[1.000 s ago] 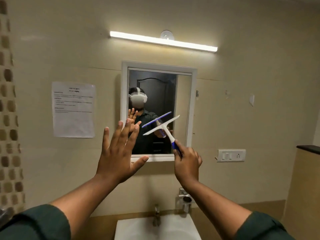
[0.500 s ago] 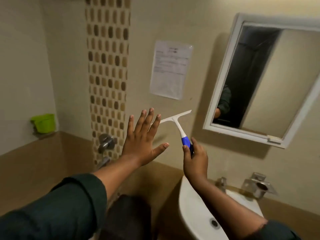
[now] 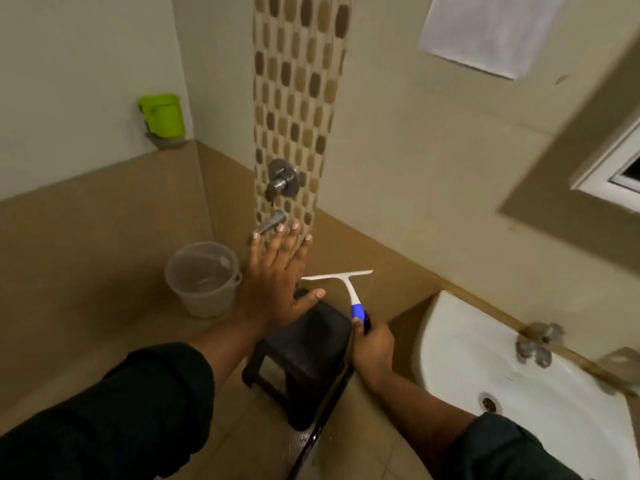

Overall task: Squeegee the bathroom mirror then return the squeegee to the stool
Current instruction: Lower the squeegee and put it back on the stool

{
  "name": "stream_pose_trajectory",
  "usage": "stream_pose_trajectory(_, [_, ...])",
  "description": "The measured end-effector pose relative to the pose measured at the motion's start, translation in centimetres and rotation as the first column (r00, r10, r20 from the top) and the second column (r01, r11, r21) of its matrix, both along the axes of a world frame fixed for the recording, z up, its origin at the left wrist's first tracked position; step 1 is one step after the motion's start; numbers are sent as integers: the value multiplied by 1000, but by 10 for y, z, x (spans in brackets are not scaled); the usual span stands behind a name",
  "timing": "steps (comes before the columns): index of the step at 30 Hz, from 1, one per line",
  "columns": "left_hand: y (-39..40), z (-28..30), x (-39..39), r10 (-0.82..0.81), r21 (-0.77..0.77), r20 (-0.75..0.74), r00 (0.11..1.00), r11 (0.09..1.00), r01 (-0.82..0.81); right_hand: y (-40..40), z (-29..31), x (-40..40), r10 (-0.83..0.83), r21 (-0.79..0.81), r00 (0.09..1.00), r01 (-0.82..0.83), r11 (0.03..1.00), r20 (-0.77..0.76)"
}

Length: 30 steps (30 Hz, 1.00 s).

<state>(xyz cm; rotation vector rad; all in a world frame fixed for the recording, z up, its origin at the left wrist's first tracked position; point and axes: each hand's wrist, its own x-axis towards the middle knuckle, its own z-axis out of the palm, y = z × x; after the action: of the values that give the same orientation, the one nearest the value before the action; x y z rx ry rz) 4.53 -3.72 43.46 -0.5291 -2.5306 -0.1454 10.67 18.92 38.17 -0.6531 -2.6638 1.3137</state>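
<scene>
My right hand (image 3: 372, 348) grips the blue handle of a white squeegee (image 3: 348, 287), blade up and level, in the air above the right edge of a dark stool (image 3: 311, 344). The stool stands on the floor between a bucket and the sink. My left hand (image 3: 277, 278) is flat and open, fingers up, above the stool's far left corner and holds nothing. Only the lower left corner of the white-framed mirror (image 3: 613, 178) shows at the right edge.
A clear plastic bucket (image 3: 202, 278) stands on the floor left of the stool, under a wall tap (image 3: 272, 223) and valve (image 3: 282, 180). A white sink (image 3: 512, 382) is at the right. A green mug (image 3: 162, 116) sits on a ledge. Paper notice (image 3: 491, 29) hangs above.
My view has swung down and left from the mirror to the stool. Both hands have come down with it, the right one still holding the squeegee.
</scene>
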Motion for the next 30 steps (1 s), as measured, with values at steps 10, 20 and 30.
stream_pose_trajectory(10, [19,-181,-20,53,16,136,989,998,-55,6,-162,-61,23,41,986,-30,999,163])
stream_pose_trajectory(20, [35,-367,-53,46,20,298,953,998,-55,-11,-338,-134,-72,73,958,54,996,278])
stream_pose_trajectory(30, [33,-443,-98,13,62,338,941,997,-36,-15,-439,-166,-180,-5,966,184,983,188])
